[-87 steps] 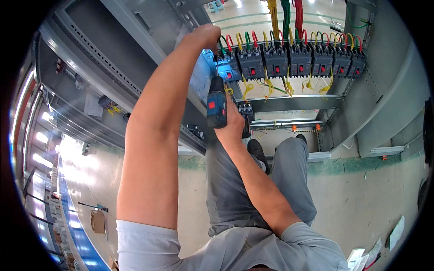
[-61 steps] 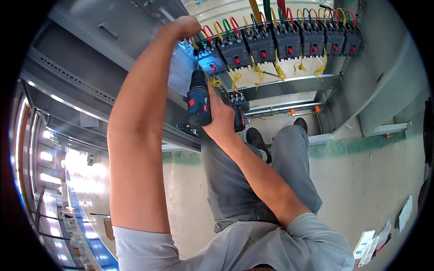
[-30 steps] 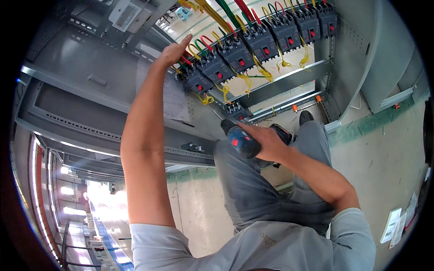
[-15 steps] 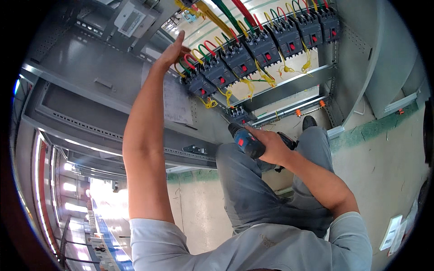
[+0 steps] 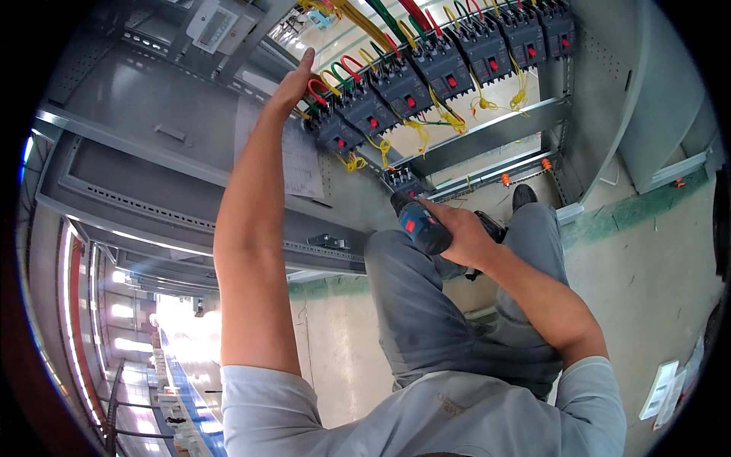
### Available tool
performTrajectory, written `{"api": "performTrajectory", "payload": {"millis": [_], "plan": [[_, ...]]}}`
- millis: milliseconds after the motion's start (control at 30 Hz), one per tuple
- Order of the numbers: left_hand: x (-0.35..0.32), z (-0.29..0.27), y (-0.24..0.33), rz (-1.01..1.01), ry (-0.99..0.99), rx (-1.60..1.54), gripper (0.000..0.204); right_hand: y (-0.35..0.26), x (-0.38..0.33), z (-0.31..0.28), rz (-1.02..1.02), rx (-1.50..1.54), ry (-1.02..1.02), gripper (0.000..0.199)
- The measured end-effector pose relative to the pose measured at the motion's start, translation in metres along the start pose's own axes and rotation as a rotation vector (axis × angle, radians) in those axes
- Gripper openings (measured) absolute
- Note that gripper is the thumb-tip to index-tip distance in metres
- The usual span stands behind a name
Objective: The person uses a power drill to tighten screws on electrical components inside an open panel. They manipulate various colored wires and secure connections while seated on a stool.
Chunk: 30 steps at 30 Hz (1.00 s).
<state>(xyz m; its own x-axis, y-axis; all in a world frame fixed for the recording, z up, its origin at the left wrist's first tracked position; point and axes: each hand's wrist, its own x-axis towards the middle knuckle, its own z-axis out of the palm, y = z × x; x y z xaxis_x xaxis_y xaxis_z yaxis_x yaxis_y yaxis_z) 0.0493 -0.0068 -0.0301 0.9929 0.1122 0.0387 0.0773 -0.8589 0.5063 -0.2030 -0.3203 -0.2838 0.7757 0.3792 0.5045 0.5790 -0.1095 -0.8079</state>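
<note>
My right hand [image 5: 466, 238] is wrapped round the grip of a blue-and-black cordless drill [image 5: 423, 227]. Its nose points away from me at a small dark circuit breaker [image 5: 403, 181] low in the grey cabinet; whether the bit touches it I cannot tell. Above runs a row of dark grey circuit breakers [image 5: 411, 100] with red switches, looped red, green and yellow wires on top and thin yellow wires hanging below. At the row's left end, my left hand [image 5: 292, 85] rests with its thumb stretched upward. Its other fingers are mostly hidden behind the end breaker.
A printed sheet [image 5: 303, 164] lies on the cabinet's left panel. A meter [image 5: 217, 27] is at the upper left. Metal cross rails [image 5: 487, 137] span the frame beneath the breakers. My bent legs [image 5: 411, 305] are close below the drill. A cabinet side wall [image 5: 609, 99] stands to the right.
The whole view has shifted slightly, with the cabinet a little higher in the picture. Both hands keep nearly the same places, and the drill remains in my right hand.
</note>
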Motion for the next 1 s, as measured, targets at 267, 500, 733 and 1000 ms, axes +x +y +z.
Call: {"api": "performTrajectory", "payload": {"millis": [267, 500, 733, 1000], "plan": [[0.000, -0.003, -0.002, -0.024, -0.066, 0.022, 0.103, 0.000, 0.002, -0.002, 0.009, 0.002, -0.003, 0.066], [0.002, -0.001, 0.000, 0.016, -0.072, 0.124, 0.102, 0.009, 0.008, 0.005, -0.044, 0.010, 0.020, 0.072], [-0.004, -0.011, 0.019, -0.160, -0.173, 0.086, 0.106, -0.003, 0.008, -0.007, 0.000, 0.027, -0.021, 0.068], [-0.015, -0.002, 0.019, -0.023, -0.055, -0.043, 0.106, -0.009, 0.005, -0.017, 0.131, -0.010, -0.094, 0.074]]}}
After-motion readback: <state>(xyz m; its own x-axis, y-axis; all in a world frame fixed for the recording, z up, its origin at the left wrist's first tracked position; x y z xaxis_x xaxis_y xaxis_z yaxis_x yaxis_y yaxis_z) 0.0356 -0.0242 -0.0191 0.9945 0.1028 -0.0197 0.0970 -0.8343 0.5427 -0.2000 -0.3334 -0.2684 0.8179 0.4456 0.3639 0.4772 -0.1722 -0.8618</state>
